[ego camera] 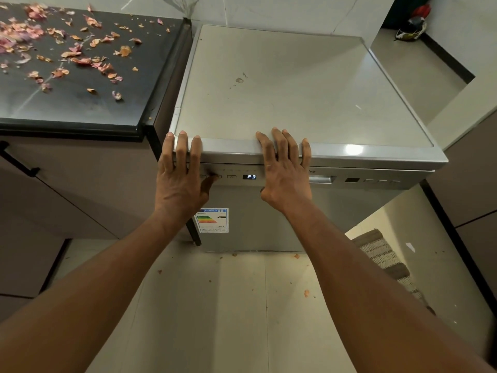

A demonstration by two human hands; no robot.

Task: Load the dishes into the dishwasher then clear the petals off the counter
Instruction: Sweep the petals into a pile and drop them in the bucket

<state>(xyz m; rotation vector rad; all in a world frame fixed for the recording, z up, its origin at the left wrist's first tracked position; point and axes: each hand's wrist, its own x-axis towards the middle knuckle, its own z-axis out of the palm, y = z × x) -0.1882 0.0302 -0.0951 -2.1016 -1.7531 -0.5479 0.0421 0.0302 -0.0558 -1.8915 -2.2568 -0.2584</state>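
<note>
A silver dishwasher point(295, 90) stands in front of me with its door closed and its display point(249, 177) reading P3. My left hand point(180, 170) lies flat on the top front edge near the left corner, fingers spread, thumb touching the control panel buttons. My right hand point(285, 168) rests on the same edge nearer the middle, fingers over the top. Neither hand holds anything. Pink and orange petals point(70, 44) lie scattered over the black counter point(80, 109) to the left. No dishes are in view.
Brown cabinets sit below the counter, with a black handle point(18, 162). A few petals point(306, 293) lie on the tiled floor. A woven mat point(384, 254) lies at the right. A helmet point(411, 29) rests in the far right corner. An energy label point(212, 220) is on the door.
</note>
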